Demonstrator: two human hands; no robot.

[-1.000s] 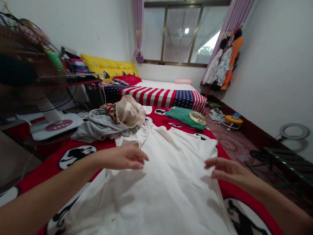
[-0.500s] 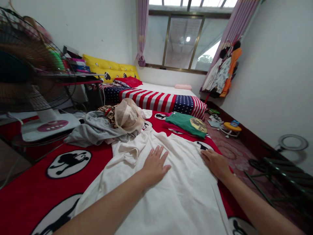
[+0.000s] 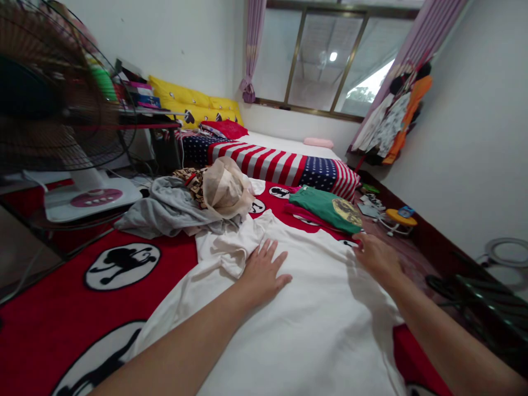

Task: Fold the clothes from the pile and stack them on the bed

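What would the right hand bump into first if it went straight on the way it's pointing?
Probably the near edge of the folded green garment, just beyond the right hand. Its height is hard to judge here, so it might pass above.

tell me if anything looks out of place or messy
The heap of clothes beyond the white top, at left, looks untidy: gray fabric and beige fabric lie crumpled, while the green garment is neatly folded. No spill or damage shows.

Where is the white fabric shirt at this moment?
In the head view, the white fabric shirt lies lower centre on the red patterned blanket, under the left hand.
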